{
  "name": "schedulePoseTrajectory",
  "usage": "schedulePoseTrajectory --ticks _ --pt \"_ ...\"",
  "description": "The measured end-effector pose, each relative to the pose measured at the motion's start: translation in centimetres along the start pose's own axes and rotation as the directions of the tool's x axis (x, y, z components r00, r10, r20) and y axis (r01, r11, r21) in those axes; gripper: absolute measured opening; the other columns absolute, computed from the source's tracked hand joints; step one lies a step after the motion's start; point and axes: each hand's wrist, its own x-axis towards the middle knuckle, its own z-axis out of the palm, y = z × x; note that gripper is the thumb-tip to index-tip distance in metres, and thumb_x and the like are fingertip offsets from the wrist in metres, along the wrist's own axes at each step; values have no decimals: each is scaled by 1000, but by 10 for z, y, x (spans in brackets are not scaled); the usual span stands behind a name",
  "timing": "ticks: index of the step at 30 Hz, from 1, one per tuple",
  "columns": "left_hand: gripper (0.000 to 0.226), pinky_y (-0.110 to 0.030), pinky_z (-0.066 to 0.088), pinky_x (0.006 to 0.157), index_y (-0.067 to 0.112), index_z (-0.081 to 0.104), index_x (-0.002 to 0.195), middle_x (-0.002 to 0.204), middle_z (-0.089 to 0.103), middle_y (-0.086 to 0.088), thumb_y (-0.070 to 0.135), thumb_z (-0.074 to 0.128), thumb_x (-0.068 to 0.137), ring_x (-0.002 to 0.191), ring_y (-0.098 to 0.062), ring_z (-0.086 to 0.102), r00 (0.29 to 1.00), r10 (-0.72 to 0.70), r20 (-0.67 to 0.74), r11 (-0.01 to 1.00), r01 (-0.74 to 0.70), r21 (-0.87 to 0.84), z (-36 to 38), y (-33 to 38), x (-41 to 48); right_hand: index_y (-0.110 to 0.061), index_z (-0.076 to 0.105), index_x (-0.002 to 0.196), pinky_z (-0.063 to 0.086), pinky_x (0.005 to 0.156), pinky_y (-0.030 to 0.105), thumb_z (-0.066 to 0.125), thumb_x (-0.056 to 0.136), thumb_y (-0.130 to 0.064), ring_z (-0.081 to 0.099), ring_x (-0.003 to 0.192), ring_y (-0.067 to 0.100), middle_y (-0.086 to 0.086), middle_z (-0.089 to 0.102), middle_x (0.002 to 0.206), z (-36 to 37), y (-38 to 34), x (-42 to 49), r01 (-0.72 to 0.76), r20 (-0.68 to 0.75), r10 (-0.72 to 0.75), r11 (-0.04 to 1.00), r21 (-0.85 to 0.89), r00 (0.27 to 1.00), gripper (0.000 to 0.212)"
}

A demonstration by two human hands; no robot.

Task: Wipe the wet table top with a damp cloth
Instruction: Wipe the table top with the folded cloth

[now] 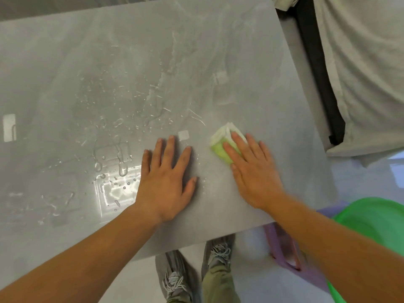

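Note:
A grey marbled table top (251, 62) fills most of the view. Water drops and streaks (113, 132) cover its middle and left part. A folded green and white cloth (220, 143) lies on the table near the right front. My right hand (253, 169) lies flat on the cloth, fingers spread over it, pressing it down. My left hand (168, 178) rests flat on the bare table just left of the cloth, palm down, fingers apart, holding nothing.
A green plastic basin (371, 224) stands on a purple stool (284, 248) at the table's front right corner. A sofa with a pale cover (367, 68) runs along the table's right side. My shoes (196, 272) stand below the front edge.

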Motion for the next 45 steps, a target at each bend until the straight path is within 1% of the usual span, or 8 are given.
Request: schedulePoseTrajectory --ticks 5,11,17,24,30,37,42,45 --pt "69 -61 6 117 24 26 152 164 8 -15 58 33 92 150 -36 0 999 49 9 999 -49 8 12 9 -15 -26 20 158 17 121 54 30 101 -34 15 152 35 3 13 168 4 -19 -2 -257 -84 257 966 16 963 58" --pt "70 -59 6 118 24 23 153 164 8 -14 59 29 92 150 -36 0 1000 18 11 1000 -18 -4 17 16 -21 -28 23 157 17 121 55 42 100 -30 18 152 35 1 17 167 17 -34 -75 93 0 -94 995 -44 996 60" --pt "66 -60 8 117 27 23 152 164 6 -13 58 29 93 150 -35 -2 999 35 -10 999 -36 -25 22 36 -27 -28 20 157 16 121 57 24 99 -37 15 152 36 2 13 168 6 32 -36 -321 -43 324 944 77 945 59" --pt "65 -64 4 115 29 16 151 163 0 -15 58 30 94 148 -40 -8 997 -70 21 997 70 -23 31 82 -24 -32 19 158 15 122 53 28 102 -33 15 153 33 -1 13 168 13 30 -105 -125 11 125 992 34 992 56" --pt "64 -63 6 116 31 20 151 164 5 -13 61 25 95 149 -39 -4 997 -80 -5 997 80 -1 34 83 -23 -27 21 157 17 120 56 20 98 -36 15 152 36 3 14 167 0 83 -57 -391 -58 396 916 87 916 60" --pt "64 -61 8 117 33 23 152 164 8 -11 63 20 96 150 -37 0 996 -89 -6 996 89 0 33 79 -26 -32 24 156 19 120 48 28 101 -30 18 152 29 -3 17 167 12 77 -120 -131 -29 134 988 85 991 55" --pt "61 -57 13 114 35 29 148 163 17 -8 63 17 95 149 -35 10 997 -83 -8 997 83 -6 25 73 -24 -27 20 157 17 122 54 25 97 -33 14 152 34 2 12 168 5 89 -74 -505 -69 519 850 149 852 61" --pt "59 -54 15 112 32 29 148 162 19 -5 59 22 97 148 -32 13 998 -53 -22 998 53 -15 25 67 -25 -26 22 157 22 118 55 27 97 -35 19 150 38 5 16 167 8 48 -76 -427 -105 437 899 99 893 61"
